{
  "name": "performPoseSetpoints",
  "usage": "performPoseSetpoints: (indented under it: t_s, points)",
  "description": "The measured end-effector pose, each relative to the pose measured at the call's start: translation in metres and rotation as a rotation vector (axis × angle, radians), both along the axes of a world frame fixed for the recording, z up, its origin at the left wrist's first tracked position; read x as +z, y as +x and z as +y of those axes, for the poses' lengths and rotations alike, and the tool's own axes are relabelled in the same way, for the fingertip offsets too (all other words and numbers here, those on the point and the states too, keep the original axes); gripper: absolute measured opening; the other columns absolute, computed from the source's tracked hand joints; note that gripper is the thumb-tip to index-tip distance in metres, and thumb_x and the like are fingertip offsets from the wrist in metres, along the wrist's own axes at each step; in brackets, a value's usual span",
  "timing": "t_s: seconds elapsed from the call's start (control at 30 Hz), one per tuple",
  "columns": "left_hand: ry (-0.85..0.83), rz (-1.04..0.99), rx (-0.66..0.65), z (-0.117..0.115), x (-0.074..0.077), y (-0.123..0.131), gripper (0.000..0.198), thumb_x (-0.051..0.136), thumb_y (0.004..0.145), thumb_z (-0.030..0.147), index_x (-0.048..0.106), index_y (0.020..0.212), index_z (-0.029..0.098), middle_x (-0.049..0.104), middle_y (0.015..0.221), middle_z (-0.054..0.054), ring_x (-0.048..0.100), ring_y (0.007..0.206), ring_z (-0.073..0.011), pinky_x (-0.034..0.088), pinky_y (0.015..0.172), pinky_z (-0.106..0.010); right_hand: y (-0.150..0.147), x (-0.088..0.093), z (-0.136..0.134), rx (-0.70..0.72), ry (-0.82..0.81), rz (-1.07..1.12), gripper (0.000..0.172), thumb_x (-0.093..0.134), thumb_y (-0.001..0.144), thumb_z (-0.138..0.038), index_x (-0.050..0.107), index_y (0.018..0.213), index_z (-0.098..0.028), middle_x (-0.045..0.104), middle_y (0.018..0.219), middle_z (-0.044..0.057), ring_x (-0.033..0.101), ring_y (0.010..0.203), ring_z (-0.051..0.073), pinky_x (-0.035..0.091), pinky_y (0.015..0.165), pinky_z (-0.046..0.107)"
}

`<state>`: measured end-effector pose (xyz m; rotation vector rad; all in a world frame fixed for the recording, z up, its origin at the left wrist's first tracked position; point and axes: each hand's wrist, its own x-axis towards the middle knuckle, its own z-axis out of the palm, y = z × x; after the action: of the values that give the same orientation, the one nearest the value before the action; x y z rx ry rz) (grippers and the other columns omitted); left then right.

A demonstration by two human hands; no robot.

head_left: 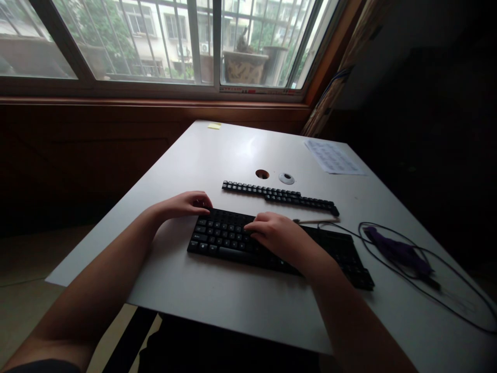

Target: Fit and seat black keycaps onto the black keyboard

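The person is leaning over a black keyboard (221, 238), which is lying near the front edge of the white table (233, 150), angled a little to the right. The left hand (186, 203) is resting on the keyboard's far left corner with the fingers curled in tight. Whether they are gripping the edge or a single key, the camera is not showing. The right hand (277, 235) is lying across the middle rows, knuckles up and fingers bent down onto the keys. Their tips are hiding under the hand, so a pinch cannot be confirmed.

As for progress, a long row of loose keys (279, 196) is sitting just beyond the keyboard, lined up neatly. The left block of the keyboard is showing its keys in place, while the stretch right of the hand is looking darker and flatter, possibly bare, though the dim light is making that hard to call. By that reading the job is sitting somewhere around the middle.

A thin stick (316, 221) is lying between the loose keys and the keyboard. To the right a cable (388, 264) is looping round a purple strap (396, 251). Further back are a hole (262, 174), a round cap (286, 178) beside it, and a sheet of paper (334, 158).
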<state>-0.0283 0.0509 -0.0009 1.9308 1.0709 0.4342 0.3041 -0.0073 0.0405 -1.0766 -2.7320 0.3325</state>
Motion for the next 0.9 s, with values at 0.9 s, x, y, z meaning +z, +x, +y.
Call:
performPoseSetpoints:
  t_s: [0.9]
  points:
    - [0.002,0.010,-0.003,0.000,0.001,0.000,0.038,0.070,0.083,0.051,0.070,0.105,0.020,0.068,0.102,-0.006,0.062,0.093,-0.0226,0.050,0.082,-0.033,0.008,0.007,0.002,-0.002,-0.066,0.049,0.019,0.062,0.091,-0.019,0.070,0.108,-0.023,0.070,0.102,0.006,0.064,0.089,0.019,0.048,0.081,0.031]
